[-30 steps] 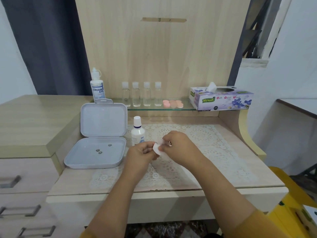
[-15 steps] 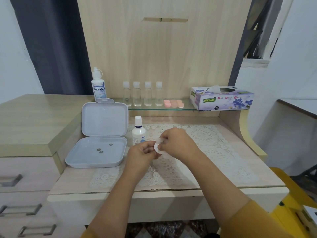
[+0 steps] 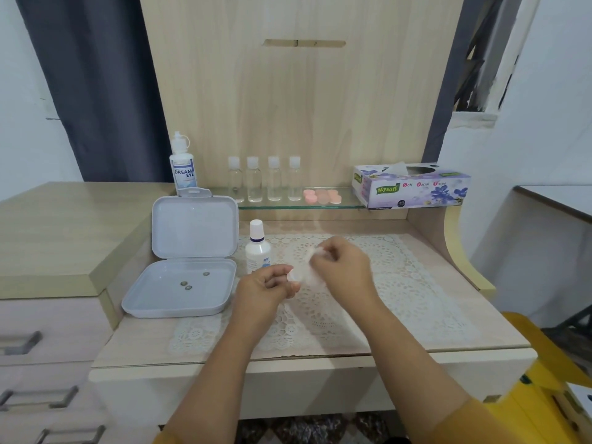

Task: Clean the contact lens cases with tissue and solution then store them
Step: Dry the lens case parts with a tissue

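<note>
- Two hands work over the desk (image 3: 224, 341): my left hand (image 3: 266, 288) pinches a small lens case (image 3: 294, 276) steady, so my right hand (image 3: 342, 267), fingers curled around tissue (image 3: 309, 267), can wipe it.
- Beyond, the open storage box (image 3: 179, 290) waits for storing.

Soft, even light fills the scene, with only faint shadows under the 2 forearms on the table (image 3: 416, 331). The right hand (image 3: 342, 270) is smeared by motion blur. Wide-angle distortion bows the edges; the dark curtain (image 3: 96, 91) leans inward.
</note>
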The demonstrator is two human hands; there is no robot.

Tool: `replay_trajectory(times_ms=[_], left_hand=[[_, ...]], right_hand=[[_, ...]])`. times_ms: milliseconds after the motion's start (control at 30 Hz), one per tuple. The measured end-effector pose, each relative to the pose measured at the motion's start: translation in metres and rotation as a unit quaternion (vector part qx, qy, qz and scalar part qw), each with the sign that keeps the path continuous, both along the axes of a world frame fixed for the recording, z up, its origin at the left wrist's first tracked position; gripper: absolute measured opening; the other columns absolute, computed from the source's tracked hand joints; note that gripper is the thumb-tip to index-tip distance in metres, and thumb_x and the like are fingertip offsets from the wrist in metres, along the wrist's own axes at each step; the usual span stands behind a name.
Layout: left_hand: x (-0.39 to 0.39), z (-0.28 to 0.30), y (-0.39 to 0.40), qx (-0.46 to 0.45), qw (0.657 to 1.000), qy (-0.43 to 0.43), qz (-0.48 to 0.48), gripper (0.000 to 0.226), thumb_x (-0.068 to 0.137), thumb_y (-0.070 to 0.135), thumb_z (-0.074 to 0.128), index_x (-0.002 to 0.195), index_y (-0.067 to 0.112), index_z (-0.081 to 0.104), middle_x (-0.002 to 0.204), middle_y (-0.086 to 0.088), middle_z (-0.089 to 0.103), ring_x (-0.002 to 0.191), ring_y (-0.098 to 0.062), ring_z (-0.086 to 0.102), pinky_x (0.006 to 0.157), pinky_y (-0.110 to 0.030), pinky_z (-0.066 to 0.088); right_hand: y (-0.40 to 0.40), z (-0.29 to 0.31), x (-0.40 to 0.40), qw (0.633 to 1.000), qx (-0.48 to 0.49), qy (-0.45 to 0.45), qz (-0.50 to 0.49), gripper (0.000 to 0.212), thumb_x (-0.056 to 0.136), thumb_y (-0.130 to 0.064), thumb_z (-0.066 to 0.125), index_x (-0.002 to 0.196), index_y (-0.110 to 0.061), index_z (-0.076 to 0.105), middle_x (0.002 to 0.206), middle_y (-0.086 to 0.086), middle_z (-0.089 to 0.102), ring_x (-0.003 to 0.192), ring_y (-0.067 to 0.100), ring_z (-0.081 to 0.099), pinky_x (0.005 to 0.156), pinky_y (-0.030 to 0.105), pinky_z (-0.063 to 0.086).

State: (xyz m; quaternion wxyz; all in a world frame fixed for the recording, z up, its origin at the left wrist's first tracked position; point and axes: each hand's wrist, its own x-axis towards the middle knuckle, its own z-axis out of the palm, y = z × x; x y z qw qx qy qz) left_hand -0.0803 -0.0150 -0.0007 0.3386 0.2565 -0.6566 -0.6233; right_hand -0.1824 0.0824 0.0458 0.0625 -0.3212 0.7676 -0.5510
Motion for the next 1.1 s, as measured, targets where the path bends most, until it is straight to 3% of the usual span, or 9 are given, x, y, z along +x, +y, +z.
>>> replay_trajectory(times_ms=[133, 367, 500, 600, 700, 767, 867, 967, 1100], left_hand=[[-0.001, -0.004, -0.002, 0.003, 1.000, 0.004, -0.002, 0.028, 0.080, 0.003, 0.073, 0.106, 0.011, 0.069, 0.084, -0.007, 0.074, 0.084, -0.020, 0.072, 0.084, -0.031, 0.056], [-0.003, -0.002, -0.003, 0.023, 0.999, 0.025, -0.009, 0.022, 0.088, 0.000, 0.062, 0.110, 0.004, 0.063, 0.084, -0.013, 0.074, 0.076, -0.018, 0.072, 0.066, -0.019, 0.054], [-0.003, -0.004, -0.006, 0.045, 0.998, 0.050, -0.002, 0.020, 0.091, 0.001, 0.059, 0.110, 0.001, 0.061, 0.083, -0.015, 0.074, 0.073, -0.020, 0.072, 0.067, -0.021, 0.056], [-0.003, -0.006, -0.006, 0.037, 0.999, 0.036, -0.014, 0.021, 0.090, 0.002, 0.061, 0.111, 0.003, 0.062, 0.082, -0.013, 0.074, 0.072, -0.020, 0.072, 0.069, -0.023, 0.057], [-0.003, -0.007, -0.006, 0.028, 0.999, 0.026, -0.027, 0.022, 0.089, -0.001, 0.060, 0.111, 0.002, 0.061, 0.077, -0.009, 0.073, 0.067, -0.015, 0.070, 0.067, -0.021, 0.056], [-0.003, -0.007, -0.007, 0.025, 0.999, 0.023, -0.027, 0.024, 0.090, -0.002, 0.060, 0.113, 0.001, 0.060, 0.076, -0.011, 0.071, 0.066, -0.014, 0.070, 0.066, -0.020, 0.055], [-0.003, -0.006, -0.006, 0.028, 0.999, 0.030, -0.026, 0.024, 0.090, -0.002, 0.059, 0.114, 0.002, 0.060, 0.078, -0.013, 0.070, 0.064, -0.013, 0.070, 0.064, -0.018, 0.054], [-0.003, -0.004, -0.006, 0.039, 0.998, 0.053, -0.018, 0.022, 0.092, -0.001, 0.057, 0.113, 0.002, 0.061, 0.083, -0.014, 0.073, 0.069, -0.015, 0.071, 0.065, -0.018, 0.055], [-0.002, -0.005, -0.007, 0.034, 0.997, 0.063, -0.026, 0.024, 0.091, -0.001, 0.058, 0.115, 0.001, 0.060, 0.094, -0.018, 0.072, 0.080, -0.021, 0.073, 0.068, -0.019, 0.055]], right_hand=[[0.021, -0.007, -0.008, 0.986, -0.143, -0.055, -0.070, 0.017, 0.092, -0.001, 0.050, 0.101, -0.012, 0.060, 0.088, 0.000, 0.056, 0.064, 0.007, 0.048, 0.043, 0.004, 0.037], [0.004, -0.055, -0.004, 0.994, -0.065, 0.090, 0.020, 0.016, 0.090, -0.013, 0.064, 0.099, -0.023, 0.072, 0.109, -0.021, 0.061, 0.104, -0.006, 0.057, 0.082, 0.008, 0.044], [0.000, -0.069, -0.006, 0.970, -0.014, 0.234, 0.058, 0.023, 0.087, -0.011, 0.068, 0.110, -0.012, 0.071, 0.123, -0.009, 0.054, 0.110, -0.002, 0.049, 0.088, 0.000, 0.033], [-0.004, -0.072, -0.007, 0.944, -0.002, 0.328, 0.020, 0.014, 0.083, -0.007, 0.067, 0.096, -0.003, 0.073, 0.108, 0.005, 0.065, 0.097, 0.018, 0.061, 0.080, 0.010, 0.041], [-0.008, -0.073, -0.009, 0.924, -0.013, 0.381, 0.010, 0.009, 0.072, -0.006, 0.071, 0.079, -0.002, 0.070, 0.085, 0.005, 0.067, 0.088, 0.016, 0.056, 0.078, 0.012, 0.041], [-0.009, -0.074, -0.011, 0.929, 0.008, 0.370, 0.025, 0.013, 0.069, -0.004, 0.077, 0.078, -0.004, 0.068, 0.085, 0.003, 0.065, 0.089, 0.016, 0.054, 0.083, 0.007, 0.035], [-0.003, -0.069, -0.010, 0.967, 0.016, 0.247, 0.054, 0.014, 0.075, -0.007, 0.078, 0.080, -0.009, 0.065, 0.088, -0.008, 0.057, 0.084, 0.007, 0.051, 0.076, 0.006, 0.037], [0.004, -0.059, -0.008, 0.988, -0.086, 0.116, 0.060, 0.016, 0.078, -0.008, 0.077, 0.079, -0.020, 0.067, 0.092, -0.015, 0.060, 0.083, 0.000, 0.055, 0.072, 0.010, 0.043], [0.008, -0.057, -0.009, 0.974, -0.220, 0.039, -0.036, 0.024, 0.089, -0.010, 0.066, 0.088, -0.035, 0.067, 0.100, -0.020, 0.062, 0.100, 0.005, 0.061, 0.080, 0.024, 0.052]])
